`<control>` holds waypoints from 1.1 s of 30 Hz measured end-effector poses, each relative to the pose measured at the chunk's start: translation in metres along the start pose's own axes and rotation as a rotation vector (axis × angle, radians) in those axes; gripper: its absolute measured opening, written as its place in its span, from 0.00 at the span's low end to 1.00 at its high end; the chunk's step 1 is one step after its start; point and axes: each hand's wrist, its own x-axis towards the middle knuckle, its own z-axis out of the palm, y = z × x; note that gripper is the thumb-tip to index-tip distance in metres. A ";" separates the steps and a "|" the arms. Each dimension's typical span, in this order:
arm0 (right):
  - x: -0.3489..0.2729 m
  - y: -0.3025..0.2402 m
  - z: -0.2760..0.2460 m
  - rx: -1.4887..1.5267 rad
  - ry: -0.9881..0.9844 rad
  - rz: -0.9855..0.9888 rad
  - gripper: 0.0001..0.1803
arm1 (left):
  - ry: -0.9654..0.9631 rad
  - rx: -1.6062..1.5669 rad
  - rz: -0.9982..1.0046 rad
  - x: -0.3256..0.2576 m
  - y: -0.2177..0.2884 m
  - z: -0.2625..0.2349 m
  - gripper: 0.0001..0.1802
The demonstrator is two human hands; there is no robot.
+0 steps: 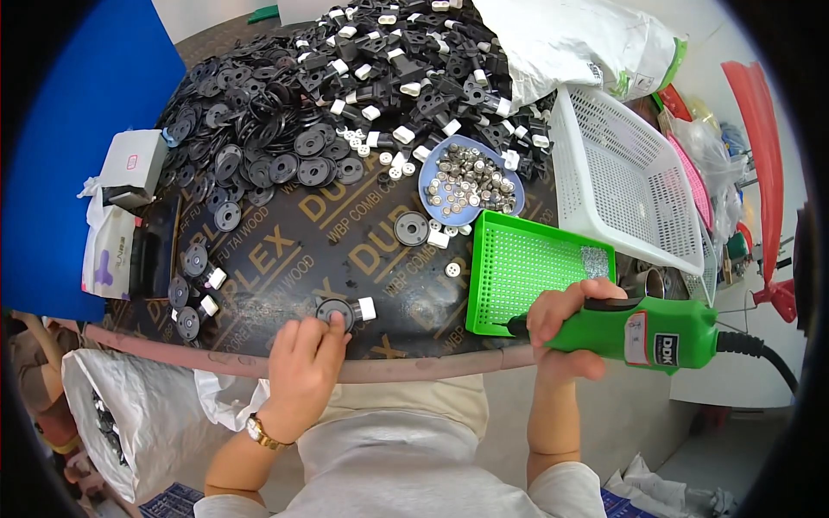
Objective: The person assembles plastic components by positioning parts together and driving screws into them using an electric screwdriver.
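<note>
Left of tray [527, 268], disc [332, 311] was held by left hand [306, 363]; screwdriver [639, 332] was gripped by right hand [566, 328]; tray could've been knocked if screwdriver was swung.

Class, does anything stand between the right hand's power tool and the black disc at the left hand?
In this view, the near left corner of the green tray lies between the green power tool in the right hand and the black disc at the left hand. Nothing else visible does.
</note>
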 end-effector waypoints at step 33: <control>0.023 0.043 0.096 -0.011 -0.197 0.071 0.45 | 0.087 -0.217 -0.064 0.015 0.011 0.034 0.21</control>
